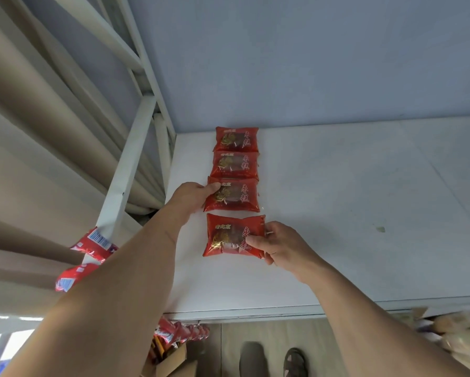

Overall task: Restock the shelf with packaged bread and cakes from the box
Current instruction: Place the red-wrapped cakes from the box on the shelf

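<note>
Packets: four glossy red pillow-shaped cake packs [235,167], one row on white shelf [337,213].
Left hand [193,198] grip: pinches third pack [232,195].
Right hand [280,244] grip: pinches nearest pack [232,235].

cakes: four red packs [235,191] lying flat in one row, front to back
shelf: white board [351,213], packs sit near its left end

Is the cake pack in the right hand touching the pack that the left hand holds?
Apart. The head view shows a strip of white shelf between the nearest red cake pack, pinched by the right hand, and the third red cake pack, held by the left hand.
</note>
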